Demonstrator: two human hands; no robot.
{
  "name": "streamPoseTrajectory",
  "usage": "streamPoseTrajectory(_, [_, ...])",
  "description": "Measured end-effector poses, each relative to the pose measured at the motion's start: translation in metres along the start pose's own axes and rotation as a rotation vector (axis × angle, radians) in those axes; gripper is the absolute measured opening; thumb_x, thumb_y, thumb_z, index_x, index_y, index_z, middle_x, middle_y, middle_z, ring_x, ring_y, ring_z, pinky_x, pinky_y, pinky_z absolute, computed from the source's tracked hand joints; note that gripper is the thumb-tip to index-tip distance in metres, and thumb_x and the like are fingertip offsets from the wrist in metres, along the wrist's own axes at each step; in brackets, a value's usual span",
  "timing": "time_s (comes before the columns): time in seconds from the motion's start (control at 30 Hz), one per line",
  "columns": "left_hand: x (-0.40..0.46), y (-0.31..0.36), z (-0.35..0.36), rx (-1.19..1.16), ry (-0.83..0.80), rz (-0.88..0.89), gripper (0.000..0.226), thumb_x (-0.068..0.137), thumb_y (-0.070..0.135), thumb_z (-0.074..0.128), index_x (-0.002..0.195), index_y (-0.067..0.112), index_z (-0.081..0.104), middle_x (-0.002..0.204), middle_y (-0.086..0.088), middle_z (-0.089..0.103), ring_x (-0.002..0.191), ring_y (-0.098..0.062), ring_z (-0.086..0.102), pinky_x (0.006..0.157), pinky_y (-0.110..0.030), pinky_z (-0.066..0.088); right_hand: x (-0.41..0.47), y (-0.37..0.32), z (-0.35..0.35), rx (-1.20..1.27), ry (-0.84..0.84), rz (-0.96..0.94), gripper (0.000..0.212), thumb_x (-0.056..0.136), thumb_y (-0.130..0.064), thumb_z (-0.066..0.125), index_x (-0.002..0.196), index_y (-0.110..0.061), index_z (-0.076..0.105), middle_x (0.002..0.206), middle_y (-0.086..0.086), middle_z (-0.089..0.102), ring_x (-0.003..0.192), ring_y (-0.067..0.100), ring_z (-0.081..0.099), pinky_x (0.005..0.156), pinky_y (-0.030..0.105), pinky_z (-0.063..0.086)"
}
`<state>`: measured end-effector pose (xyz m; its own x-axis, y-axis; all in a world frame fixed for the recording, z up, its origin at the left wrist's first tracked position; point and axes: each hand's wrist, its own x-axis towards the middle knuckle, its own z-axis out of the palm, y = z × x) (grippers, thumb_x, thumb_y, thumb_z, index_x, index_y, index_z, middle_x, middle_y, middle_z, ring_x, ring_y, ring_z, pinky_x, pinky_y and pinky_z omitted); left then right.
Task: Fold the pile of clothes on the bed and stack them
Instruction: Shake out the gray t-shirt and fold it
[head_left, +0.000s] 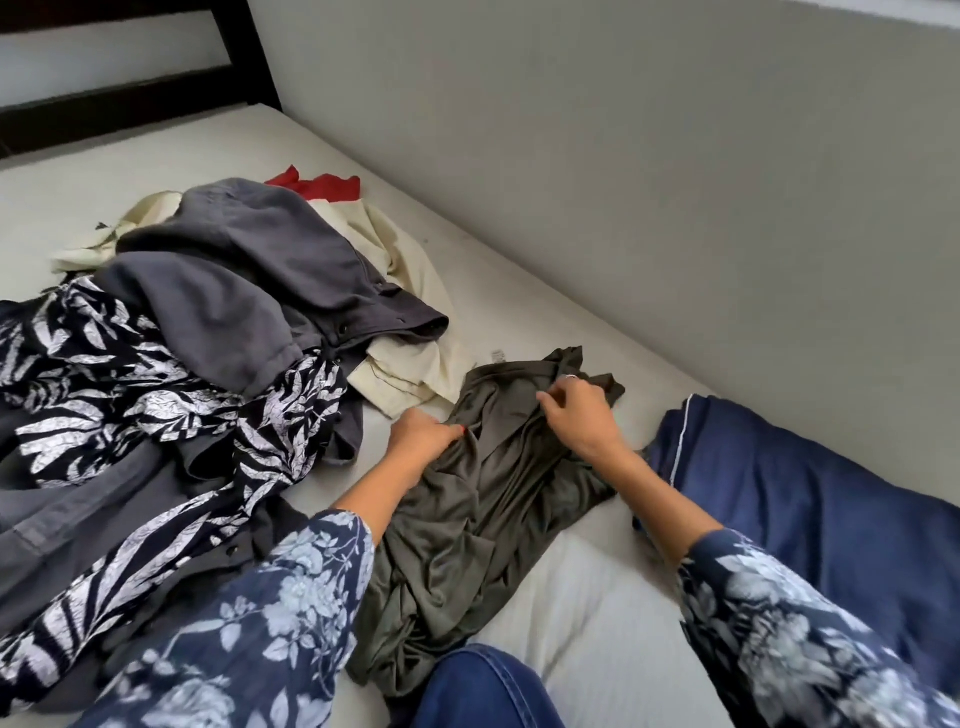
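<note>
- The olive-green garment (483, 499) lies crumpled on the white mattress (587, 613) at centre frame, pulled clear of the heap, probably so it can be spread flat for folding; it is not yet folded
- The left hand (423, 434) pinches a ridge of the olive cloth at its left edge; fingers curled into the fabric, seemingly to anchor that side
- The right hand (579, 415) rests on the garment's upper end, thumb and fingers closing on a fold there; likely hunting for a hem or shoulder to straighten
- The unfolded pile (208, 332) fills the left of the frame; a dark grey shirt (249, 275) on top, a black-and-white leaf-print piece (130, 374) beneath, cream cloth (410, 291) and a red scrap (319, 184) behind
- A navy quilt (810, 499) lies at right, just beside the garment
</note>
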<state>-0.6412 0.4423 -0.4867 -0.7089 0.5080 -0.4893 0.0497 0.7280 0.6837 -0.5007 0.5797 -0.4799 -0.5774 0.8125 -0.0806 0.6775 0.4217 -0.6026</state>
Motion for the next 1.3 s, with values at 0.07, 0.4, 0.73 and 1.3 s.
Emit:
streamPoseTrajectory(0.07, [0.001, 0.005, 0.007, -0.063, 0.027, 0.044, 0.027, 0.086, 0.021, 0.065, 0.063, 0.014, 0.052, 0.075, -0.009, 0.059, 0.080, -0.025, 0.057, 0.069, -0.029, 0.038, -0.005, -0.014, 0.012, 0.088, -0.005, -0.027, 0.035, 0.096, -0.031, 0.054, 0.079, -0.001, 0.061, 0.079, 0.014, 0.065, 0.080, 0.029, 0.063, 0.064, 0.031, 0.037])
streamPoseTrajectory(0.4, [-0.070, 0.018, 0.003, -0.201, -0.410, 0.431, 0.013, 0.094, 0.026, 0.058, 0.102, 0.025, 0.069, 0.103, 0.001, 0.073, 0.100, -0.011, 0.066, 0.093, -0.027, 0.049, -0.009, -0.068, 0.002, 0.669, -0.280, 0.487, 0.013, 0.085, 0.003, 0.047, 0.078, -0.003, 0.056, 0.072, 0.013, 0.057, 0.062, 0.023, 0.056, 0.054, 0.026, 0.048])
streamPoseTrajectory(0.73, [-0.102, 0.056, -0.082, -0.321, 0.041, 0.492, 0.028, 0.092, 0.007, 0.059, 0.119, 0.012, 0.053, 0.103, -0.004, 0.061, 0.086, -0.016, 0.062, 0.071, -0.024, 0.047, -0.050, -0.176, -0.165, 0.518, -0.418, -0.015, 0.010, 0.087, -0.008, 0.066, 0.079, -0.008, 0.060, 0.065, 0.008, 0.067, 0.053, 0.019, 0.065, 0.054, 0.029, 0.057])
streamPoseTrajectory(1.3, [-0.217, 0.159, -0.238, -0.554, 0.000, 0.851, 0.018, 0.091, 0.031, 0.062, 0.087, 0.014, 0.067, 0.086, -0.005, 0.071, 0.085, -0.021, 0.064, 0.088, -0.036, 0.049, -0.153, -0.305, -0.365, 0.259, -0.097, -0.552, 0.008, 0.093, -0.020, 0.060, 0.092, -0.017, 0.068, 0.089, 0.002, 0.072, 0.074, 0.013, 0.067, 0.071, 0.024, 0.057])
